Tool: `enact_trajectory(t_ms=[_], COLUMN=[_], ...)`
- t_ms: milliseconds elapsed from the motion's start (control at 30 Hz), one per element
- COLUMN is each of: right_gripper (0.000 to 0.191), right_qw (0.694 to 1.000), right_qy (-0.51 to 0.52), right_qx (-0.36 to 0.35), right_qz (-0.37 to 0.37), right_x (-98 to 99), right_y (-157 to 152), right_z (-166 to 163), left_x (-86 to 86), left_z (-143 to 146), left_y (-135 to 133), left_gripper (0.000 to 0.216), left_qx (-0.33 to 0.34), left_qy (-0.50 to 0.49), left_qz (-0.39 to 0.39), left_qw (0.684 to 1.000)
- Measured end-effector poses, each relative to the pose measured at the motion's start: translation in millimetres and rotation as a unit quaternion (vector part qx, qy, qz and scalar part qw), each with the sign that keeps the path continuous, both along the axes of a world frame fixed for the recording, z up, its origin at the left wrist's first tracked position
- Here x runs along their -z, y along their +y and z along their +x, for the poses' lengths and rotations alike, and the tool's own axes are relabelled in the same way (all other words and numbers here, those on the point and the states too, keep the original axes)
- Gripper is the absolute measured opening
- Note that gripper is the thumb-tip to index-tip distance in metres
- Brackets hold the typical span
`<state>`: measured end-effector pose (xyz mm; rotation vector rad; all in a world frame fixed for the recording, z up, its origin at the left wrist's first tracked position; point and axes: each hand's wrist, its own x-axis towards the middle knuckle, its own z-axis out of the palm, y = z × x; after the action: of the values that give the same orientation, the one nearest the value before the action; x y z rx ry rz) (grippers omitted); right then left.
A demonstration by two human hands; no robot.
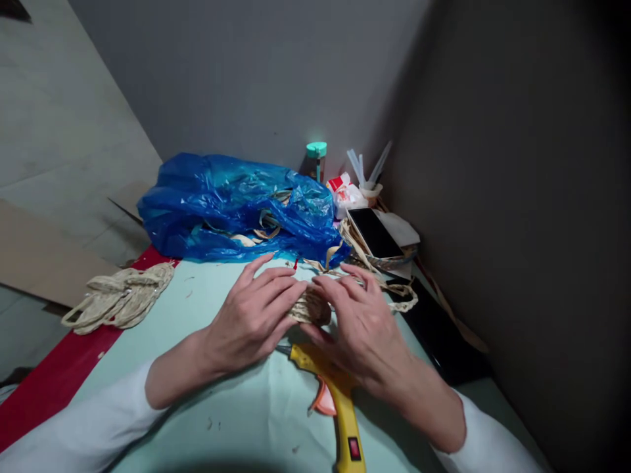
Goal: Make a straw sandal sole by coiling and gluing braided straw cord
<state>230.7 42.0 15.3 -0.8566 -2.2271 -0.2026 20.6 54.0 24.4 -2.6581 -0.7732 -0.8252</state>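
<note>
Left hand [254, 312], right hand [363, 322] around braid [310, 308]

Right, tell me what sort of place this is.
Probably a craft workspace, judging by the yellow glue gun, the braided piece in hand and the blue plastic bag with pale strips showing.

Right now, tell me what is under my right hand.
A yellow glue gun lies partly beneath your right hand: its dark nozzle, orange trigger and handle show. The hand covers the upper rear of the gun; anything else under there cannot be seen.
</note>
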Motion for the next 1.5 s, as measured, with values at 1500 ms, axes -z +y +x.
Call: enact_trajectory(t_ms=[1500], right_gripper=[0.031], right_qw=[0.775], right_qy=[0.429], right_qx=[-0.074], right_qz=[-0.458], right_x=[-22.6], right_y=[7], right_z=[17], left_x=[-41.9], left_z=[-12], left_y=[10], left_gripper=[0.035], left_qx=[-0.040], left_qy=[-0.136], left_qz=[0.028], left_qw=[0.990])
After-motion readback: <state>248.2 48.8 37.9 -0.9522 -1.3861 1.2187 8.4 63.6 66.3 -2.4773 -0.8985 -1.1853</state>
